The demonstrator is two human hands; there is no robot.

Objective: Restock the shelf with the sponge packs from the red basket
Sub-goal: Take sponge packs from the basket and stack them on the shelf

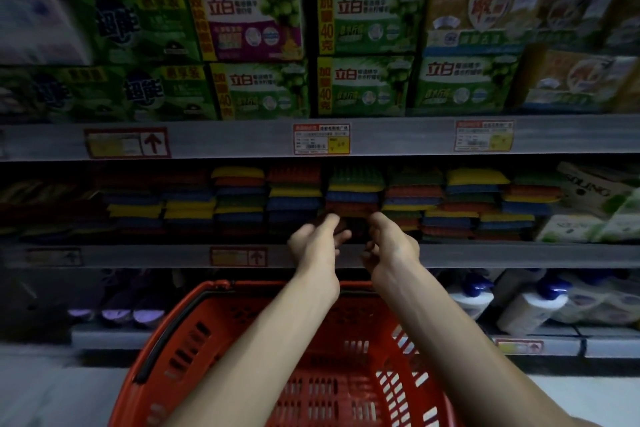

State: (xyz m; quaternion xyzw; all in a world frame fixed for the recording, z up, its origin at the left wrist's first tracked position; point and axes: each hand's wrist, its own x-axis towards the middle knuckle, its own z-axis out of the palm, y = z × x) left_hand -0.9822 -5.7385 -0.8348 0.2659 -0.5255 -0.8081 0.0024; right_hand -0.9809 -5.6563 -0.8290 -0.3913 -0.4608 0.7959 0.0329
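Both my arms reach over the red basket (180,333) to the middle shelf (138,255). My left hand (317,241) and my right hand (388,243) hold the two ends of a dark sponge pack (351,229) at the shelf's front edge, under a stack of coloured sponge packs (353,189). More stacks of red, yellow, blue and green sponge packs (239,194) fill the shelf on both sides. The held pack is mostly hidden in shadow. The part of the basket's floor that my arms leave in view looks bare.
Boxes of soap (363,87) fill the upper shelf, above price tags (321,139). White bottles (530,305) stand on the lower shelf at right, and dark items (138,308) at left. White packs (588,211) sit at the right end of the sponge shelf.
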